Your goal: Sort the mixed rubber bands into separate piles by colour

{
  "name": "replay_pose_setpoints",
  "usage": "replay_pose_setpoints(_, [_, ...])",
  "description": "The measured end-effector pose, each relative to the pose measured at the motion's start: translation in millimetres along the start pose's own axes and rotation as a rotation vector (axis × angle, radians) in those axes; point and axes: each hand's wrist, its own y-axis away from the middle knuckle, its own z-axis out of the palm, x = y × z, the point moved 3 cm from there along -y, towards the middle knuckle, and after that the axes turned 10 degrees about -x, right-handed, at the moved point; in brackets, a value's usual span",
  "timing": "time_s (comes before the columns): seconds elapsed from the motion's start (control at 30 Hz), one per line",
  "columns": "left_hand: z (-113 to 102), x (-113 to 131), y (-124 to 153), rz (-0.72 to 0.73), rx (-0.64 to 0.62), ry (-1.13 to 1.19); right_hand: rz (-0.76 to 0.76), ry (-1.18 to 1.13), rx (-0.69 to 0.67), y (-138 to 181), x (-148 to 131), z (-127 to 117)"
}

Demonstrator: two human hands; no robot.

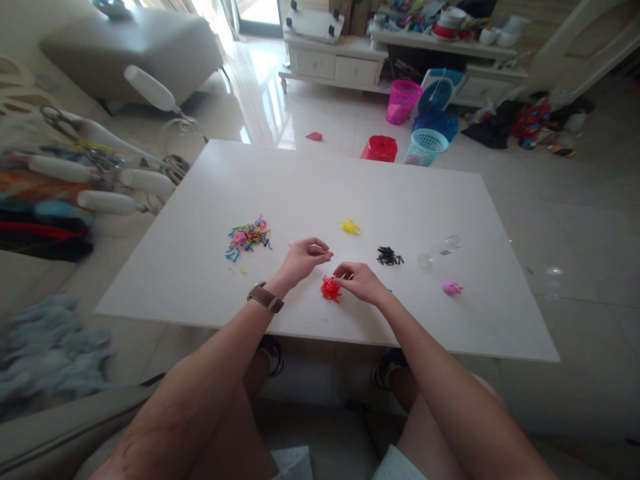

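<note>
1. The bright-red loose heap of small, thin, glossy pieces is lying on the smooth, white, rectangular tabletop, near its front edge; its strands are tangling and projecting irregularly.
2. The right hand is reaching to the heap's edge with bent fingers; whether it is gripping a piece cannot be told.
3. The left hand is hovering just beyond, its fingertips drawing near a reddish speck; its grip cannot be confirmed.
4. A multicoloured tangle of slender pieces is spreading at left.
5. A compact yellow cluster and a black cluster of short, stick-like pieces are lying beyond.
6. A clear, elongated container is resting near a rounded pink bundle.
</note>
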Motion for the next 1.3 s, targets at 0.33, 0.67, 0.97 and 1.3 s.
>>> replay_pose_setpoints(0.33, [9.3, -9.5, -1.3, -0.001, -0.116, 0.014, -0.093, 0.005, 0.259, 0.4, -2.1, -13.8])
replay_pose_setpoints(0.67, [13.9, -12.5, -3.2, -0.008, -0.139, 0.014, -0.147, -0.01, 0.264, -0.1, -3.6, -15.3])
replay_pose_setpoints(0.97, [15.3, -9.6, -1.3, -0.006, -0.102, -0.062, -0.168, -0.011, 0.243, 2.4, -10.5, -14.4])
replay_pose_setpoints(1.3, [-6.5, -7.8, -2.4, -0.028, -0.005, -0.208, -0.099, 0.026, 0.325, 1.6, -1.7, -17.1])
